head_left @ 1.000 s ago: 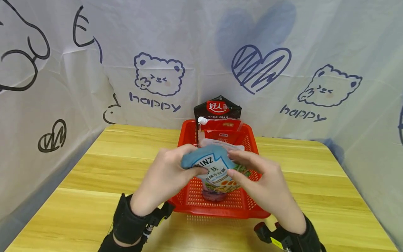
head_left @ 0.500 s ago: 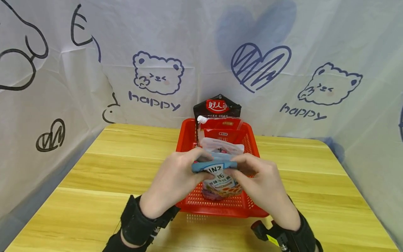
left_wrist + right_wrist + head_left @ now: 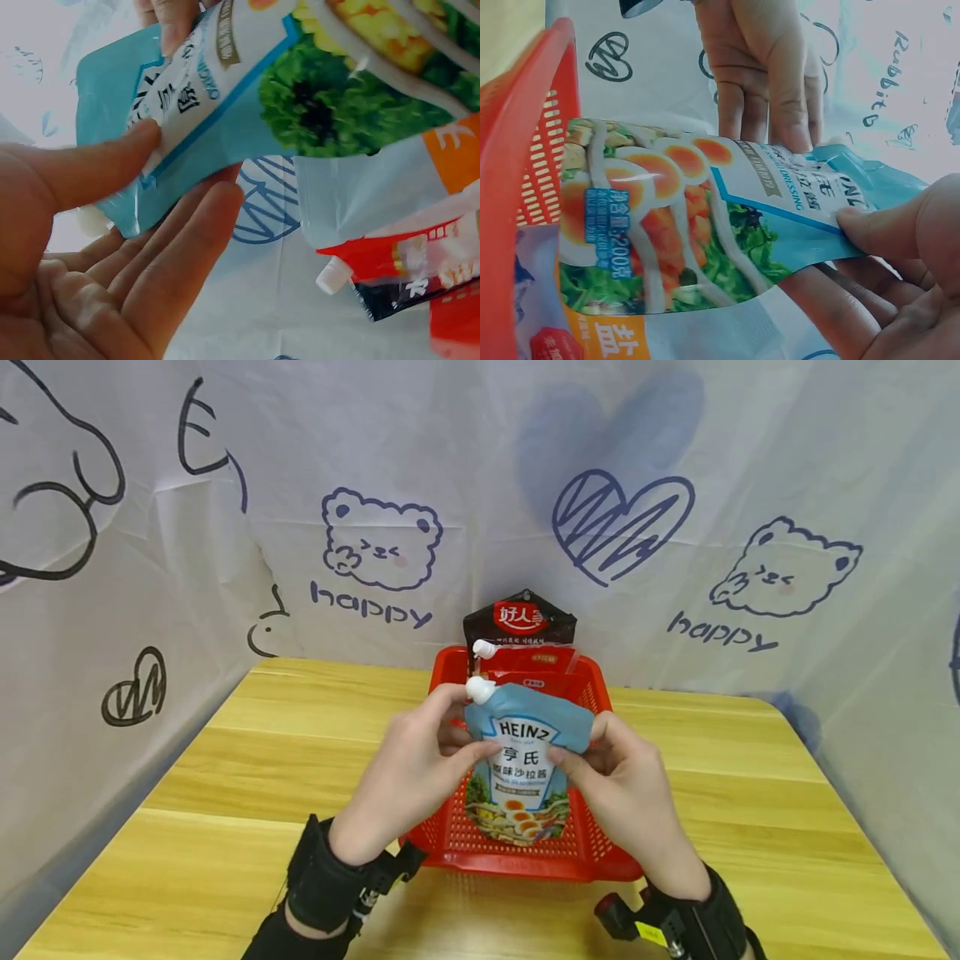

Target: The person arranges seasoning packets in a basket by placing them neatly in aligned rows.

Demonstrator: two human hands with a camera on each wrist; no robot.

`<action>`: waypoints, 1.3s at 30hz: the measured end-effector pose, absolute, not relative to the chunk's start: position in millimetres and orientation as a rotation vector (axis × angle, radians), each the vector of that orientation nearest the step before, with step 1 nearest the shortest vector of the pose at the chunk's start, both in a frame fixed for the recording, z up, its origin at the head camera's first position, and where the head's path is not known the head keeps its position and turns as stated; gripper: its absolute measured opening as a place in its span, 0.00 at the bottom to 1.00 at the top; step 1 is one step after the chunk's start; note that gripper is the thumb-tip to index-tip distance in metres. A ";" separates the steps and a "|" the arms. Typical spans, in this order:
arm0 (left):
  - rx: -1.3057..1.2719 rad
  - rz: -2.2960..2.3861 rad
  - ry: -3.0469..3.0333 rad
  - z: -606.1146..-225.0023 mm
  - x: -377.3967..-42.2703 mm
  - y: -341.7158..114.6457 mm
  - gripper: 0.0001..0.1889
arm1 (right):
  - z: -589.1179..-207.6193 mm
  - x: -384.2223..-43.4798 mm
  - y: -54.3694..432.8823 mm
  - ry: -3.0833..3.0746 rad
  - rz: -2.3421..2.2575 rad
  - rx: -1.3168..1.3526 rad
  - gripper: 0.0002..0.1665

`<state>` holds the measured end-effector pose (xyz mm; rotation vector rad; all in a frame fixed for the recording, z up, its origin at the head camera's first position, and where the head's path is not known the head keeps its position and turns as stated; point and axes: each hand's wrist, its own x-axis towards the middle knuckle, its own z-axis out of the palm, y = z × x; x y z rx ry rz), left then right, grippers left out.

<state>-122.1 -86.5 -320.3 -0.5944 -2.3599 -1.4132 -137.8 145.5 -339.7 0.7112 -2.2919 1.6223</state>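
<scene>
A light-blue HEINZ salad dressing pouch (image 3: 525, 793) with a white screw cap (image 3: 480, 689) is held above the basket, its printed front facing the head view. My left hand (image 3: 408, 768) pinches its upper left side, thumb on the label and fingers behind. On the upper right side my right hand (image 3: 630, 789) grips it the same way. In the right wrist view the pouch (image 3: 697, 225) shows its salad and egg picture, with the left hand (image 3: 765, 67) beyond it. The left wrist view shows the pouch (image 3: 322, 97) bending slightly between both hands.
Below the pouch stands a red perforated basket (image 3: 517, 866) on the wooden table (image 3: 225, 768). Inside are a black package (image 3: 555, 627), a red pouch with a white cap (image 3: 540, 660), and a pale bag with an orange patch (image 3: 615, 337). A drawn-on white cloth hangs behind.
The pouch first tipped and its top was foreshortened toward the head camera. Now it is raised and turned upright, so its full front and cap show. Both hands keep hold of it.
</scene>
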 end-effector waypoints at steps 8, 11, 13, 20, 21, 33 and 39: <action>-0.634 -1.340 -2.358 -324.7 -125.4 -86.1 0.21 | -337.4 -137.8 146.5 -2.398 1.694 0.700 0.20; -0.659 -1.305 -2.388 -326.5 -125.7 -85.2 0.20 | -334.3 -135.5 148.9 -2.391 1.673 0.705 0.17; -0.672 -1.276 -2.415 -328.2 -126.3 -84.4 0.19 | -332.5 -134.3 150.5 -2.384 1.638 0.727 0.16; -0.693 -1.207 -2.517 -330.7 -127.7 -83.4 0.18 | -332.5 -133.9 151.9 -2.428 1.424 0.786 0.13; -0.696 -1.217 -2.534 -330.7 -128.1 -83.7 0.18 | -333.0 -133.9 152.0 -2.432 1.403 0.781 0.13; -0.372 -1.265 -2.738 -326.4 -142.6 -126.2 0.14 | -338.6 -136.3 149.4 -2.560 1.259 0.763 0.11; -0.191 -1.184 -2.817 -343.9 -164.6 -147.8 0.15 | -338.9 -138.0 150.5 -2.686 1.231 0.794 0.12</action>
